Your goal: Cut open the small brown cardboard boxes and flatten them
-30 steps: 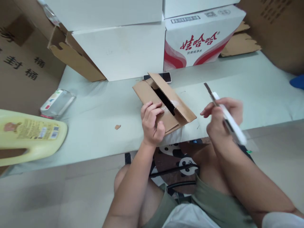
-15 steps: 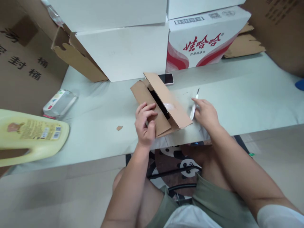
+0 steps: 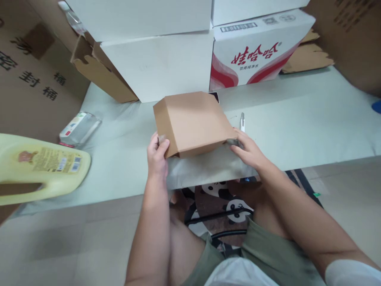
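Observation:
Between my two hands is a brown cardboard box [image 3: 196, 119], tilted above the table with a broad plain face toward me. My left hand [image 3: 158, 153] is closed on its left side, thumb on the near corner. At the right near corner, my right hand [image 3: 245, 147] grips the box's edge between thumb and fingers. Just beyond the right hand lies a utility knife [image 3: 242, 122] on the table, its lower end hidden. Behind the box, a dark phone [image 3: 214, 96] shows only at one corner.
White cartons [image 3: 157, 67] and a red-and-white water carton [image 3: 253, 55] stand at the back. To the left are a clear plastic bottle [image 3: 80, 129] and a yellow jug [image 3: 44, 171]. A cut cardboard piece [image 3: 104, 75] leans by the cartons. The green-covered table [image 3: 312, 119] ends near my knees.
The box has been turned, so its slotted opening is out of sight and a plain face shows. My right hand has let go of the knife and taken hold of the box.

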`<control>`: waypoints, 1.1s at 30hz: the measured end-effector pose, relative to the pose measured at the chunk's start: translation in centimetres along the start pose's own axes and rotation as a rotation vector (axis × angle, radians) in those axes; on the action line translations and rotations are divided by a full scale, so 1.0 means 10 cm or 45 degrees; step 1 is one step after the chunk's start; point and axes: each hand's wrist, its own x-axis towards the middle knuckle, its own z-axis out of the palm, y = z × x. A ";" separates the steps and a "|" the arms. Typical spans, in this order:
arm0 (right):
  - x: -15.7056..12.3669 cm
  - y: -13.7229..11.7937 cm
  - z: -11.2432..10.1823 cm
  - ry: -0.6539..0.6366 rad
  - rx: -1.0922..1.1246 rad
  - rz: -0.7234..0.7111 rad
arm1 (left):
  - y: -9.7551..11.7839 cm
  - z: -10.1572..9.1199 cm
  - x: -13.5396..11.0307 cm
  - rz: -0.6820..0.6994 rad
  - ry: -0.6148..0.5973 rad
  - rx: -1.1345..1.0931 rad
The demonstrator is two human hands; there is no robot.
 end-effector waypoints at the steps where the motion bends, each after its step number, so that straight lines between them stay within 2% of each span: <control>1: 0.01 0.00 0.03 0.005 0.053 0.003 | 0.04 0.01 -0.01 -0.010 0.029 -0.026; 7: 0.08 -0.07 0.25 0.072 0.325 0.048 | 0.11 0.00 -0.01 -0.125 0.050 -0.130; 11: 0.09 -0.12 0.28 0.130 0.468 0.143 | 0.08 0.01 -0.01 -0.129 0.047 -0.093; 14: 0.06 -0.18 0.24 0.234 0.428 0.170 | 0.06 0.03 0.01 -0.079 0.128 -0.065; 19: -0.02 -0.30 0.19 0.437 0.203 0.190 | 0.02 0.03 0.06 -0.059 0.355 0.009; 25: -0.08 -0.39 0.19 0.462 0.179 0.140 | 0.01 -0.01 0.06 0.018 0.412 0.134; 28: -0.07 -0.37 0.18 0.448 0.291 0.102 | 0.03 -0.01 0.06 0.052 0.464 0.160; 30: -0.05 -0.34 0.17 0.489 0.442 0.093 | 0.06 0.00 0.05 0.106 0.441 0.156; 33: -0.02 -0.31 0.15 0.603 0.693 0.197 | 0.11 0.04 -0.01 0.149 0.234 0.064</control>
